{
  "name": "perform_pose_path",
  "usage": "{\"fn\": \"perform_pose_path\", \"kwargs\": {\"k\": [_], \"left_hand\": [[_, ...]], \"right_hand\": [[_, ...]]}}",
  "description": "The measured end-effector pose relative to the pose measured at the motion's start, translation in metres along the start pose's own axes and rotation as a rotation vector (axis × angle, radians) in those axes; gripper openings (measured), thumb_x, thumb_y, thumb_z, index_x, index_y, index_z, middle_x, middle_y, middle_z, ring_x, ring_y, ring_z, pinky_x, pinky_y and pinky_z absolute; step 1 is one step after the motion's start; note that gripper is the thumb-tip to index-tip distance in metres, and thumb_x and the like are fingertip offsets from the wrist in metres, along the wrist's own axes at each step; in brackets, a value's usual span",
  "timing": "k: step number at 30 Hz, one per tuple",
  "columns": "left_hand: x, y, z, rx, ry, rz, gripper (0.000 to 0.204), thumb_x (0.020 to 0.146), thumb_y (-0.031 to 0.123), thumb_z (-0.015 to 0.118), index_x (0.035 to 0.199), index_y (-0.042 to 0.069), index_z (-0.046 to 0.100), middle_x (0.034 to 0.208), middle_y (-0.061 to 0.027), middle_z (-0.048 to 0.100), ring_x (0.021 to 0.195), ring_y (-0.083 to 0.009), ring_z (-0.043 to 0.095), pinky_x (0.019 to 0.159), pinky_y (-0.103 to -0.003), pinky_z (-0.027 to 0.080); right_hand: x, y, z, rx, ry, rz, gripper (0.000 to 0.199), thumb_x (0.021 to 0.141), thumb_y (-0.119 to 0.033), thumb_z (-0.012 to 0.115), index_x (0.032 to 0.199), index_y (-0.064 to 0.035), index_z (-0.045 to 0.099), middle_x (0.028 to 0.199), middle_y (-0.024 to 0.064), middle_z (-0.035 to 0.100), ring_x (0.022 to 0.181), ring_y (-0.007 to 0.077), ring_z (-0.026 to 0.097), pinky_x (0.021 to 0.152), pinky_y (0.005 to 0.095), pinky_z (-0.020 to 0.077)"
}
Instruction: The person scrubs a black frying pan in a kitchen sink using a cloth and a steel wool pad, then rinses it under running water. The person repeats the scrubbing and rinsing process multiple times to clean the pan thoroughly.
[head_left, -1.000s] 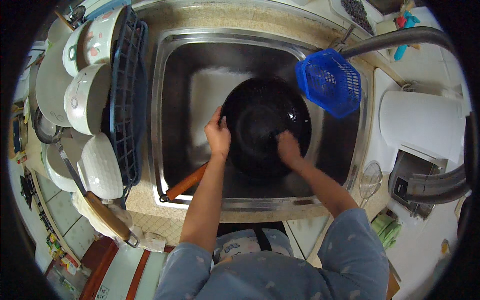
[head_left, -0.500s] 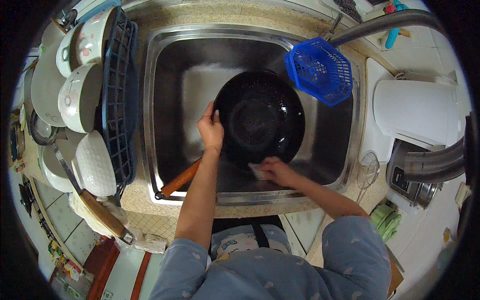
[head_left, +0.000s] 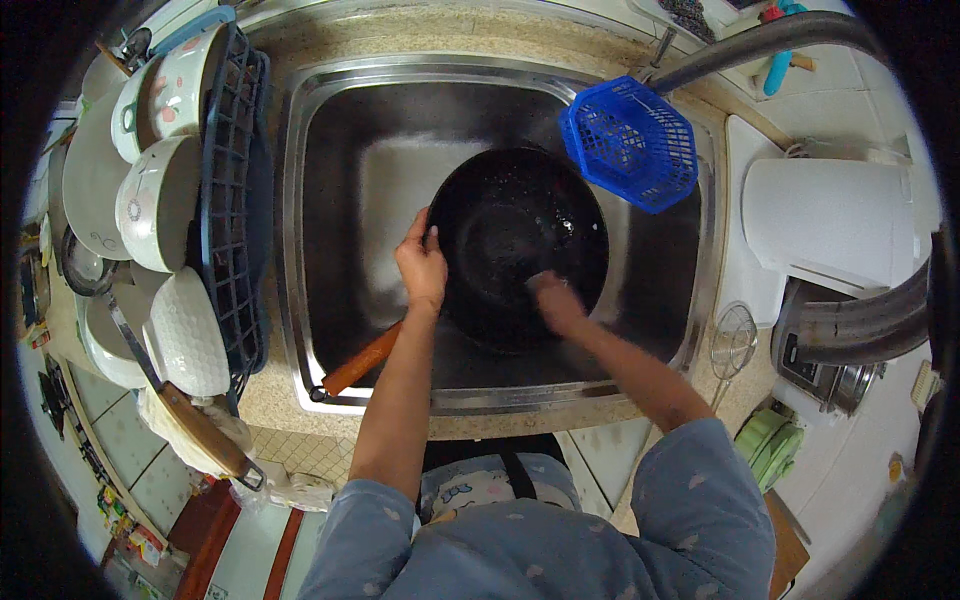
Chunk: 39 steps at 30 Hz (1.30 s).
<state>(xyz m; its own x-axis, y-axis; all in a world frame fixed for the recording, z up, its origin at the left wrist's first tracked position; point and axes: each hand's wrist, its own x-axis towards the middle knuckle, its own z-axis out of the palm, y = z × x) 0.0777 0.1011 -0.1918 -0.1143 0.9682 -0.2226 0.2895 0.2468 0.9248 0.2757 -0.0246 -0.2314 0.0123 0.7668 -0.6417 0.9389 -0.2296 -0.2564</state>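
A black wok (head_left: 497,225) lies tilted in the steel sink (head_left: 330,190), its inside facing up and wet with a few bright spots. Its orange-brown wooden handle (head_left: 365,360) points to the near left corner, partly hidden by my left forearm. My left hand (head_left: 422,268) is closed on the wok's left rim, with the thumb over the edge. Inside the wok, at the lower right of its bowl, my right hand (head_left: 562,305) presses a small pale scrubbing pad or cloth (head_left: 537,280) to the surface. Motion blurs that hand, and the pad's exact kind cannot be made out.
A blue plastic strainer basket (head_left: 630,145) hangs at the sink's far right corner, by the grey faucet pipe (head_left: 770,45). On the left, a blue dish rack (head_left: 235,210) holds white bowls (head_left: 160,205) and a ladle (head_left: 165,390). A wire skimmer (head_left: 733,335) lies at the right.
My right hand has moved with the pad from the wok's near rim up into its bowl. My left hand keeps its hold on the rim, and the wok has barely shifted.
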Motion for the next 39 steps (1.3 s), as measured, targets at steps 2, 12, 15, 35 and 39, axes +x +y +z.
{"fn": "perform_pose_path", "kwargs": {"k": [2, 12, 15, 35, 39], "left_hand": [[-0.004, 0.009, 0.001, 0.020, -0.003, 0.031, 0.030, 0.083, 0.001, 0.050, 0.113, -0.003, 0.053, 0.107, -0.0213, 0.058, 0.100, -0.0272, 0.057, 0.086, -0.030, 0.042], [-0.001, -0.007, 0.001, 0.068, 0.023, 0.072, 0.031, 0.081, 0.001, 0.052, 0.112, -0.002, 0.054, 0.103, -0.0223, 0.059, 0.094, -0.0292, 0.060, 0.082, -0.031, 0.043], [-0.002, -0.008, 0.001, 0.123, -0.008, 0.040, 0.033, 0.079, -0.001, 0.052, 0.111, -0.002, 0.054, 0.099, -0.0237, 0.059, 0.089, -0.0317, 0.061, 0.079, -0.033, 0.045], [-0.004, 0.001, -0.012, 0.125, 0.005, -0.040, 0.033, 0.077, -0.006, 0.051, 0.109, -0.003, 0.055, 0.102, -0.0202, 0.061, 0.094, -0.0238, 0.060, 0.083, -0.030, 0.043], [-0.005, -0.002, -0.012, 0.105, 0.027, -0.058, 0.032, 0.077, -0.007, 0.050, 0.108, -0.003, 0.056, 0.102, -0.0201, 0.061, 0.095, -0.0250, 0.059, 0.084, -0.030, 0.043]], "right_hand": [[-0.005, -0.041, 0.012, 0.232, 0.073, -0.327, 0.040, 0.075, 0.003, 0.044, 0.114, 0.0019, 0.047, 0.116, 0.0228, 0.045, 0.105, 0.0376, 0.047, 0.091, 0.0405, 0.0391], [0.126, -0.112, -0.094, 0.745, 1.024, -0.102, 0.036, 0.071, 0.006, 0.053, 0.106, -0.0017, 0.047, 0.101, 0.0174, 0.045, 0.092, 0.0347, 0.046, 0.081, 0.0379, 0.0398], [0.130, -0.110, -0.074, 0.773, 0.587, -0.309, 0.029, 0.075, 0.004, 0.050, 0.102, -0.0052, 0.053, 0.102, 0.0164, 0.045, 0.095, 0.0328, 0.046, 0.080, 0.0358, 0.0417], [0.125, 0.023, -0.078, -0.131, 0.911, 0.149, 0.015, 0.073, -0.004, 0.049, 0.086, -0.0059, 0.056, 0.087, 0.0106, 0.058, 0.085, 0.0274, 0.054, 0.073, 0.0386, 0.0420], [0.070, 0.055, -0.061, -0.126, 0.815, 0.245, 0.016, 0.070, -0.014, 0.055, 0.081, -0.0024, 0.057, 0.081, 0.0178, 0.061, 0.075, 0.0358, 0.058, 0.072, 0.0424, 0.0443]]}}
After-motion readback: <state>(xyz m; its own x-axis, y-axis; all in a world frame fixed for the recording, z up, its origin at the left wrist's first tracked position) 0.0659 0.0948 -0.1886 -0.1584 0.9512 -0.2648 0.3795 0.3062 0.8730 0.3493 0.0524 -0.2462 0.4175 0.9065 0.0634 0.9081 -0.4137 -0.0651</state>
